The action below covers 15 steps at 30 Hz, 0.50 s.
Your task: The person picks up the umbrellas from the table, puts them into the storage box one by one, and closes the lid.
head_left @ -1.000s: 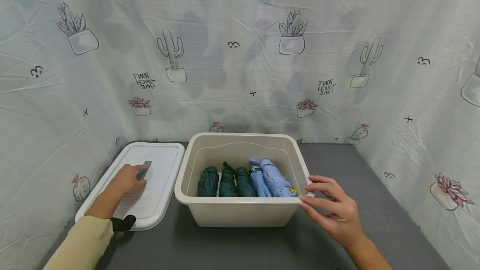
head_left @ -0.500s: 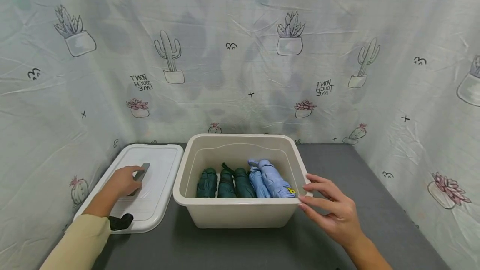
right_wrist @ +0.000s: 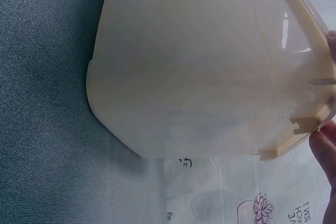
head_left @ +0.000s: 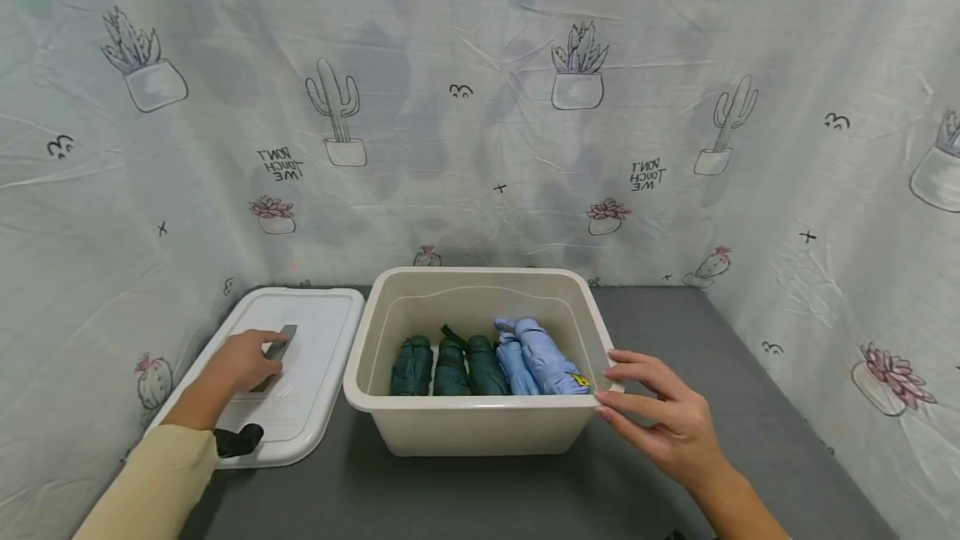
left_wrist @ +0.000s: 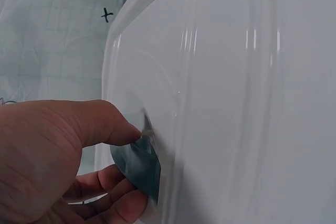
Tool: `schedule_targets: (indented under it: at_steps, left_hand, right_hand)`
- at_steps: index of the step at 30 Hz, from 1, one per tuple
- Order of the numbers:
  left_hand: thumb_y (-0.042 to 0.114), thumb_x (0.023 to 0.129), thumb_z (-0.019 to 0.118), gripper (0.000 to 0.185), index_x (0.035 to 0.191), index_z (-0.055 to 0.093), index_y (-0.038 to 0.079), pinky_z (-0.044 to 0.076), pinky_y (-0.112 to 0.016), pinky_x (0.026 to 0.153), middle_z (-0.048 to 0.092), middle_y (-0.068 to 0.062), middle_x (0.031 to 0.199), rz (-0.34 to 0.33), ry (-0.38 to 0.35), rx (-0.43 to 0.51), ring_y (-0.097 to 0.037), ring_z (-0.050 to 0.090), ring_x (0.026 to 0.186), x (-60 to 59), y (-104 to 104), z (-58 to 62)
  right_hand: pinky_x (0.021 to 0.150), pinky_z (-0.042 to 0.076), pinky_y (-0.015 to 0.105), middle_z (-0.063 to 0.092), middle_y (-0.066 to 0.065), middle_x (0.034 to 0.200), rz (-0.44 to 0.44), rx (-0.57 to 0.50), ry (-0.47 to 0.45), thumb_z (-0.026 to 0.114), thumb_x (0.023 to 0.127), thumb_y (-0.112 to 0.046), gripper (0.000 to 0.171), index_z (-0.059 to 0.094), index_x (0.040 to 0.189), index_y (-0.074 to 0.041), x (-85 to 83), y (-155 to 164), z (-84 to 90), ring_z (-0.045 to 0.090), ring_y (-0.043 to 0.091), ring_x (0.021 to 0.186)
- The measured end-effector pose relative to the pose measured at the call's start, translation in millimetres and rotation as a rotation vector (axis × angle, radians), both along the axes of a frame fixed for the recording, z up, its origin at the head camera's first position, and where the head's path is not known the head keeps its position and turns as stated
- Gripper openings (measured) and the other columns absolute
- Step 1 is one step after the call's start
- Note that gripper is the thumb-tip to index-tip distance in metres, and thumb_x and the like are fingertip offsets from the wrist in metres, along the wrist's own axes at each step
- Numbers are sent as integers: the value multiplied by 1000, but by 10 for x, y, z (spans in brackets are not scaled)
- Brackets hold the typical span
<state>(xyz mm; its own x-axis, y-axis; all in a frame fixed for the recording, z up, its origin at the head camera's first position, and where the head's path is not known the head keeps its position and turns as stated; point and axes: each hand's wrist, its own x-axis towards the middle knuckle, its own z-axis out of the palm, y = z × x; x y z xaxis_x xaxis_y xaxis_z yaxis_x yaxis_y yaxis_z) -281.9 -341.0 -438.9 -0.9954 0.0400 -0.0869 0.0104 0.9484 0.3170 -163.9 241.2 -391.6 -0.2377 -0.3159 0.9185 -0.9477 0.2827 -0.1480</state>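
My left hand (head_left: 243, 361) pinches a flat grey-green piece (left_wrist: 139, 169) between thumb and fingers, over the white lid (head_left: 330, 340). What this piece is, I cannot tell; in the left wrist view it looks smooth and curved, with its edge close to the lid's surface. At the front right corner of the cream storage box (head_left: 480, 427), my right hand (head_left: 671, 419) holds the rim, fingertips on the side edge and thumb at the front. Inside the box, three dark green folded umbrellas (head_left: 452, 369) lie left of two light blue ones (head_left: 543, 357).
Both the box and the lid rest on a dark grey tabletop (head_left: 480, 498), the lid lying left of the box. A pale curtain (head_left: 465, 140) printed with cacti surrounds the back and sides. A black strap (head_left: 238, 440) is at the left wrist.
My left hand has shifted slightly left with the grey-green piece, more of which now shows. The right hand keeps its hold on the box corner. The head view has shifted a little.
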Motion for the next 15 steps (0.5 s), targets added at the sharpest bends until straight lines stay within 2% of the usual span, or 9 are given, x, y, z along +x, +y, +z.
schedule_targets:
  at_steps: [3,6,12,15]
  left_hand:
    - [13,84,71,54,134,61,-7,54,-48,74,68,-31,112,4,-17,11,-30,62,83,-11,-11,4]
    - [13,85,71,55,135,61,-6,54,-42,68,70,-27,104,15,-36,30,-27,62,80,-12,-10,35]
    - [16,86,72,56,137,60,-4,56,-39,64,64,-35,117,22,-80,65,-35,66,91,-40,-78,26]
    - [18,87,73,55,136,62,-3,58,-42,68,62,-37,123,9,-90,92,-41,66,99,-59,-128,8]
  right_hand:
    - [108,49,20,70,21,104,4,2,4,77,92,-20,20,81,92,0,-3,1,8,63,23,127]
    - [108,49,20,70,21,104,-2,6,16,77,92,-20,20,81,91,-1,-1,-5,25,63,23,126]
    - [109,48,20,70,20,104,2,9,5,77,92,-20,20,81,92,-1,2,-7,23,62,23,127]
    - [109,48,21,70,20,104,9,6,4,78,92,-19,19,81,92,-1,1,-7,21,62,23,127]
